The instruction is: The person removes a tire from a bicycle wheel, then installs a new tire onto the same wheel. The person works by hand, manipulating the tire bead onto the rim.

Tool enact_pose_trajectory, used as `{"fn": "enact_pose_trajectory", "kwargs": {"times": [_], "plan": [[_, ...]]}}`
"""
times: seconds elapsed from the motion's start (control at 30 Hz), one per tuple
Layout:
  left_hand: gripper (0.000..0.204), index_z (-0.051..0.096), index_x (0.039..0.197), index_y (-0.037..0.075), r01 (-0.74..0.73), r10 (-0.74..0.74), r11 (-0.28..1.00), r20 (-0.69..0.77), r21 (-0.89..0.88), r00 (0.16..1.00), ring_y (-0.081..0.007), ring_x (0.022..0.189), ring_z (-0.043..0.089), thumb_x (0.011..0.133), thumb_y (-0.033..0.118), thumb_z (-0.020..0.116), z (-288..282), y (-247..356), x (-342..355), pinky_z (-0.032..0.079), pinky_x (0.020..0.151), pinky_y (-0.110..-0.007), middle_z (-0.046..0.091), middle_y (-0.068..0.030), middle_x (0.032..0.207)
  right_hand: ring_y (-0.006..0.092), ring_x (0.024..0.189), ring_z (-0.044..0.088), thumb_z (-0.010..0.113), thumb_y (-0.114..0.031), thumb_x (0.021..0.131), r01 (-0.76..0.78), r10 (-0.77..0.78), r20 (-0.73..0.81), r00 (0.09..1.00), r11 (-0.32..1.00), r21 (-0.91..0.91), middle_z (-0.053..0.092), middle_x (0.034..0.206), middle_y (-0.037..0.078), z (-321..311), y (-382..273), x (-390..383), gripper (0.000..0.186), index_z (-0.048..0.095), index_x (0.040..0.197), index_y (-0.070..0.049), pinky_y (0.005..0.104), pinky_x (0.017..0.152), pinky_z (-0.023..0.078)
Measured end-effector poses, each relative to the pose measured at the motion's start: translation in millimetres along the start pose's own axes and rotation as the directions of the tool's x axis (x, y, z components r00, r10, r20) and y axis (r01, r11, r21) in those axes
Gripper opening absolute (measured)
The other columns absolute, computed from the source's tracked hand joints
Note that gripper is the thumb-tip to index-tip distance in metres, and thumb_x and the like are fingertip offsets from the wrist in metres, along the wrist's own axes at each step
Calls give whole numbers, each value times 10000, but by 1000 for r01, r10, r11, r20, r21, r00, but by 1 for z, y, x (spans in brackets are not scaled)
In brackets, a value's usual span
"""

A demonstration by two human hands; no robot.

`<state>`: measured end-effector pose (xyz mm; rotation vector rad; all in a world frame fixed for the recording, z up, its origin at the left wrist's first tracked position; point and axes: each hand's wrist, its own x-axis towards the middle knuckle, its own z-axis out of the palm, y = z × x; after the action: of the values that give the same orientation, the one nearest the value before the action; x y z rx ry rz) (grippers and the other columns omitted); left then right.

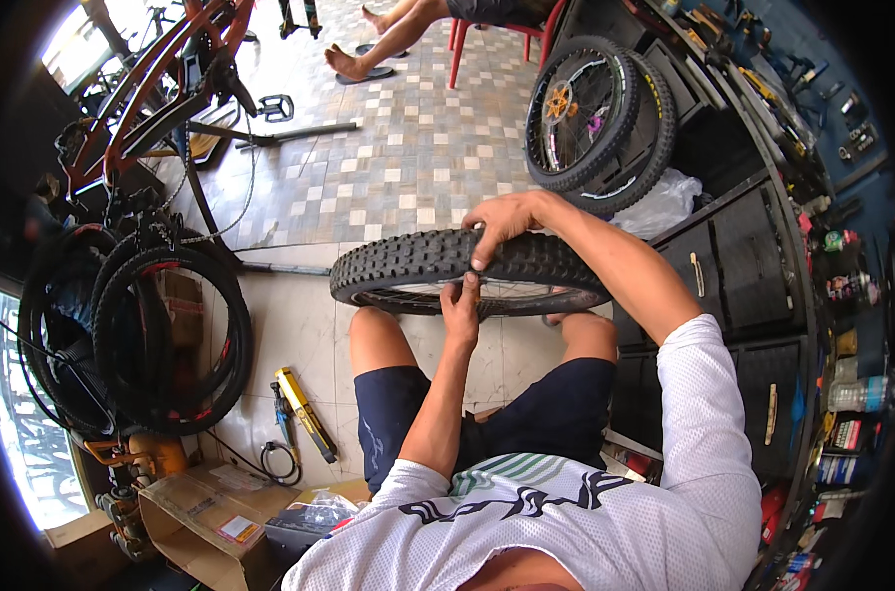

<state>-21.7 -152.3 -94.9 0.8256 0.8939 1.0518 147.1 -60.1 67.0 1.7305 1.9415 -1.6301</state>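
A knobby black bicycle tyre on a spoked rim (388,264) lies nearly flat over my knees. My left hand (461,303) is closed on the tyre's near edge from below, its thumb and fingertip pressed to the sidewall. My right hand (497,225) reaches over from the right and grips the tread, thumb pushed down at the near edge just above my left hand's fingertips. Whatever lies under the fingers is hidden.
An orange bicycle frame (123,148), hanging tyres (236,335), cardboard boxes (187,512) and a yellow floor pump (305,409) are at left. Wheels (551,153) lean by black cabinets (723,266) at right. A seated person's bare legs (403,34) show beyond.
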Motion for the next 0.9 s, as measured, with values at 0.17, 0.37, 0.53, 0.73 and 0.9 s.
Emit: {"fn": "enact_pose_trajectory", "kwargs": {"times": [0.17, 0.37, 0.53, 0.73, 0.9], "plan": [[578, 576, 1251, -73, 57, -59, 991, -20, -123, 998, -171, 1019, 573, 989, 425, 708, 3, 15, 5, 462, 923, -328, 645, -92, 1149, 333, 966, 720, 881, -685, 606, -122, 118, -97, 988, 992, -39, 728, 1088, 255, 7, -21, 20, 986, 693, 1162, 107, 397, 805, 566], [457, 604, 1288, -48, -34, 34, 990, -7, -140, 999, -175, 1081, 631, 933, 171, 790, -1, 35, 9, 492, 940, -298, 690, -117, 1205, 318, 912, 725, 892, -621, 609, -39, 20, -181, 983, 994, -100, 745, 1025, 236, 4, -27, 8, 880, 732, 1106, 87, 404, 806, 557], [350, 669, 1181, -45, -224, 221, 974, 111, 15, 969, -167, 1017, 636, 909, 130, 801, 13, 56, 9, 494, 925, -315, 712, -101, 1122, 165, 800, 661, 888, -431, 726, 125, -138, -248, 959, 990, -65, 739, 883, 121, -9, -25, -43, 586, 740, 1051, 34, 335, 767, 532], [453, 651, 1262, -27, -133, 134, 991, 26, -21, 991, -141, 1041, 601, 962, 293, 765, -35, 25, 32, 455, 974, -292, 687, -86, 1176, 145, 874, 659, 940, -298, 678, 58, -9, -246, 969, 980, 191, 737, 961, 72, 5, 35, -80, 617, 718, 1142, 42, 321, 806, 528], [670, 517, 1451, -15, -86, 116, 961, 101, -262, 988, -163, 1271, 494, 964, 378, 756, -45, -14, 35, 360, 1096, -299, 541, -73, 1410, 180, 912, 678, 945, -256, 633, 38, 27, -191, 981, 944, 327, 742, 1018, 93, 19, 71, -61, 680, 705, 1193, 46, 314, 853, 525]]}}
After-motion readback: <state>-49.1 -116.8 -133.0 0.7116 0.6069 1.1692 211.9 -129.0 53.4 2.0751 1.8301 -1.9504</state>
